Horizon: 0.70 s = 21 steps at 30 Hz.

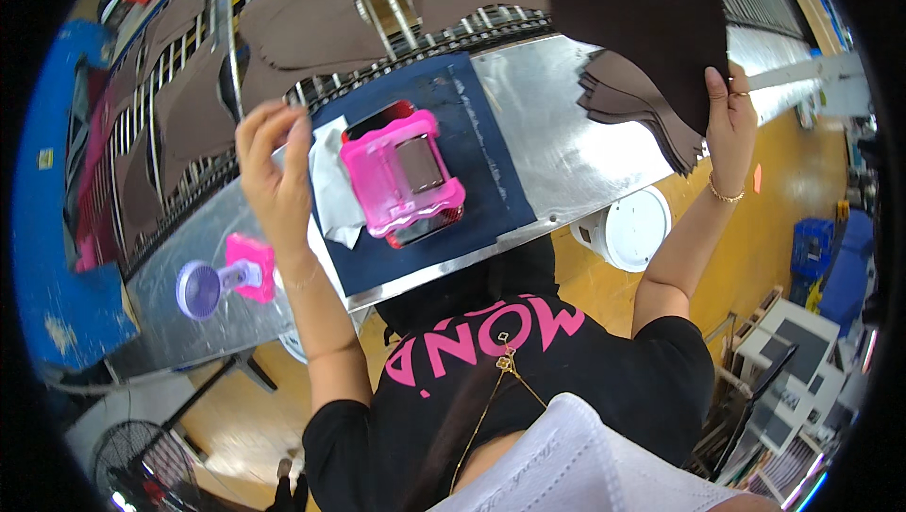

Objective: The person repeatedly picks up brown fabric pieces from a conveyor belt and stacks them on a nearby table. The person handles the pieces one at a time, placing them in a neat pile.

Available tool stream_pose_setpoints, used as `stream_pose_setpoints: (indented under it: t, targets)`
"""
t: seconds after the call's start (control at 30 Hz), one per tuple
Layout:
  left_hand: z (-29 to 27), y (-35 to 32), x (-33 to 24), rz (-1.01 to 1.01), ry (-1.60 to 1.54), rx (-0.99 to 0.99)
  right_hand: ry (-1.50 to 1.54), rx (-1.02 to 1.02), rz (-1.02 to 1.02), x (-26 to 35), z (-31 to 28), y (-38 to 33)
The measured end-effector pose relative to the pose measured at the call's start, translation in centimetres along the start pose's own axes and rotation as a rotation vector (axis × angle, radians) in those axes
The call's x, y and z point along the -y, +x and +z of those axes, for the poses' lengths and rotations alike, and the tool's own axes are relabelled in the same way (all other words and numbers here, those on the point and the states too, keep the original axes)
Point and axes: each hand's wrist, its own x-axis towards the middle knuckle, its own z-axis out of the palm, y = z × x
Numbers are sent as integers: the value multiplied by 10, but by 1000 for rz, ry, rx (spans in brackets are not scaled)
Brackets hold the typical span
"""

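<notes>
My right hand point(729, 120) is raised at the right, its thumb and fingers closed on the lower edge of a large dark brown flat piece point(651, 16) that looks like leather or fabric, with a jagged right edge. Below that piece, a fanned stack of similar brown pieces point(628, 97) lies on the metal table. My left hand point(272, 158) hovers near the rack's edge, fingers bent and apart, with nothing seen in it. Beside it are a crumpled white sheet point(332, 182) and a pink plastic holder point(377, 186) over a red-edged tray, on a dark blue mat point(491, 172).
Several cut brown pieces point(302, 21) lie on a metal-rod rack or conveyor along the far side. A purple fan point(200, 287) on a pink base stands on the metal table point(557, 87) at left. A white bucket point(637, 229) stands below the table's near edge.
</notes>
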Motion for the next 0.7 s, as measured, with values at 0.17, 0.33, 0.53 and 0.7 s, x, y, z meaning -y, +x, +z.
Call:
stream_pose_setpoints:
  t: [0.17, 0.33, 0.53, 0.7]
  targets:
    - [8, 17, -7, -172, -253, 171, 534, 108, -343, 79, 55, 1]
    - [-46, 4, -27, -422, -273, 59, 577, 320, -448, 137, 115, -19]
    - [-123, -6, -28, -331, 14, -23, 668, 576, -461, 159, 156, -51]
    - [-148, -16, -31, -363, 139, -64, 701, 574, -531, 172, 163, -61]
